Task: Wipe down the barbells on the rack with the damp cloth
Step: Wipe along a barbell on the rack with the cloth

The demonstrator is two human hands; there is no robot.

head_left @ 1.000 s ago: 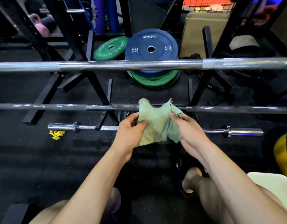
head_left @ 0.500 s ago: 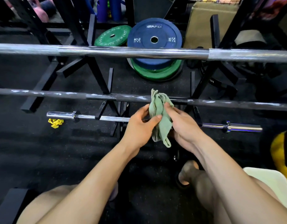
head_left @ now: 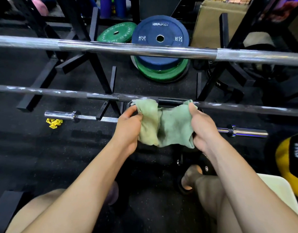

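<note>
A pale green cloth [head_left: 165, 125] is stretched between my two hands. My left hand [head_left: 129, 126] grips its left edge and my right hand [head_left: 202, 126] grips its right edge. The cloth's top edge reaches the dark middle barbell [head_left: 61, 93], which spans the frame and shows pale patches. A thicker chrome barbell [head_left: 145, 49] lies on the rack above it. Lower down, a slim chrome barbell [head_left: 87, 117] rests near the floor, partly hidden behind my hands.
Black rack legs [head_left: 101, 76] cross behind the bars. A blue 20 kg plate [head_left: 160, 32] and green plates [head_left: 116, 32] lean at the back. Yellow clips [head_left: 53, 123] lie on the black floor at left. A yellow ball [head_left: 289, 157] sits at right.
The cloth was bunched narrow between my hands half a second ago; my hands have since moved apart and spread it wide, up against the middle barbell.
</note>
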